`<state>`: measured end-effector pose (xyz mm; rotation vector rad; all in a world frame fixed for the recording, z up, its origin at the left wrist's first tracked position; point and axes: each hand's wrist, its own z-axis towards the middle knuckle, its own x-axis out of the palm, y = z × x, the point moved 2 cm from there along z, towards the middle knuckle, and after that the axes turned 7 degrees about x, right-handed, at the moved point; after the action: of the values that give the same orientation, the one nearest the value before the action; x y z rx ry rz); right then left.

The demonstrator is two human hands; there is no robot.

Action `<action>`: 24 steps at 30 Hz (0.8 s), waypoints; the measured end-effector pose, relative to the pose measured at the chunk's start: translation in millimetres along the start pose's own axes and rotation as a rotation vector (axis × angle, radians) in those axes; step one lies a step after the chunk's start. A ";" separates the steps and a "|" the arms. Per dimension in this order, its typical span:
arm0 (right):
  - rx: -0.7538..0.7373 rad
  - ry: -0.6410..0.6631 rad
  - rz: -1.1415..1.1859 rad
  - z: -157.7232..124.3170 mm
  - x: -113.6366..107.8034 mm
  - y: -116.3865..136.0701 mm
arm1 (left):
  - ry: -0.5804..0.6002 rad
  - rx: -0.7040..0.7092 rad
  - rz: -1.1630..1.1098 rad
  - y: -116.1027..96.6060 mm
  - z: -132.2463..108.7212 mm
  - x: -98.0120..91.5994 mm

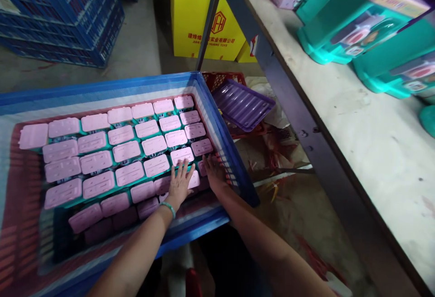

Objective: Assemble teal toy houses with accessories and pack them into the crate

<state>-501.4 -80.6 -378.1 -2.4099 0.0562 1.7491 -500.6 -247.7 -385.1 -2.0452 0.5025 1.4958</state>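
Rows of small teal boxes with pink lids [155, 145] fill much of a large blue crate [226, 120]. My left hand [180, 183], with a green bangle at the wrist, lies with fingers spread over the pink lids near the crate's front right. Beside it, my right hand [215, 173] reaches down by the crate's right wall, its fingers stretched over another pink lid [202, 168]. Neither hand visibly grips a box. Some boxes near the front sit lower and lean, and parts of them are in shadow.
A worktable [340, 120] on the right carries larger teal containers [353, 29]. Under its edge lies a purple tray [243, 105] on a red basket [222, 79]. Blue crates [64, 16] stand at back left, and a yellow carton [190, 11] stands behind.
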 end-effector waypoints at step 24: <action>0.023 0.133 0.127 -11.7 -10.1 5.7 | -0.028 -0.020 -0.001 14.8 3.6 4.8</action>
<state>-494.3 -88.8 -365.6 -2.5542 0.2497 1.6253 -510.5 -256.8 -393.6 -2.0364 0.4774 1.5328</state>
